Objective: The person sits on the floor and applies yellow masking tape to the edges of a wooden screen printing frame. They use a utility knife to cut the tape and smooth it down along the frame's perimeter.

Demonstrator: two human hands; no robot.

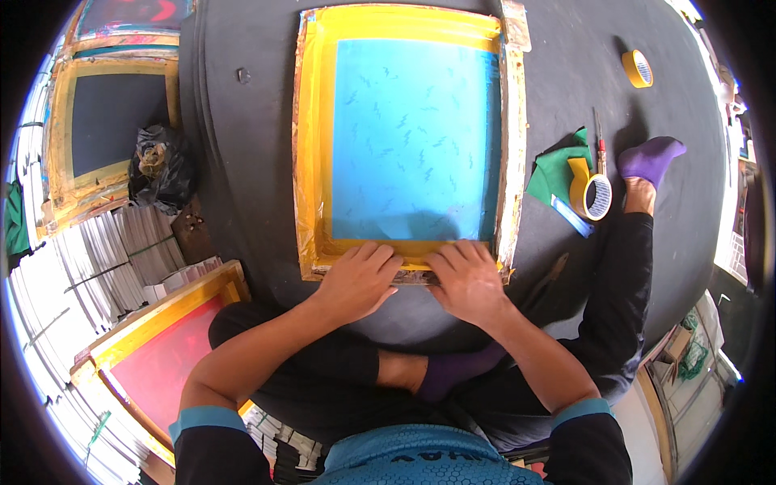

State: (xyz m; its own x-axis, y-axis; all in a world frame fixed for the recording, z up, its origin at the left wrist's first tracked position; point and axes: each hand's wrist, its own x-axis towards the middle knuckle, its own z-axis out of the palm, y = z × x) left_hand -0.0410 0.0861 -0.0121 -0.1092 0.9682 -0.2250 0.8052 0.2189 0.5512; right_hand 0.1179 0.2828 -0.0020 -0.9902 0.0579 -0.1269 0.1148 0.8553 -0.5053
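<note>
Left hand (356, 276): fingers bent and close together, hooked over the near rail of a screen frame (305, 170); thumb on the near side, so the rail is gripped between. Right hand (469, 281): same hold, a little further along the same rail, fingers curled over, thumb toward the body. A short gap between the hands; knuckles up, both wrists on the person's side of the frame.

Frame lies on a black tabletop (250, 145), straight ahead of the person. Wood stained, inner border yellow. Mesh (412, 137) bright blue, scattered with small dark zigzag marks. Wooden block (516, 28) at the far right corner.

Right of frame: green cloth (558, 171); yellow tape roll (579, 187) beside it; slim red-handled tool (601, 147) just beyond the roll; blue-and-white strip (571, 217) near both. Second tape roll (634, 73) farther off, standing apart. Purple-socked foot (651, 158) on the tabletop.

Left: crumpled black bag (162, 182) against a dark-panelled frame (61, 133). Lower down, paper stacks (101, 263) and a red-meshed frame (153, 318), tilted.
</note>
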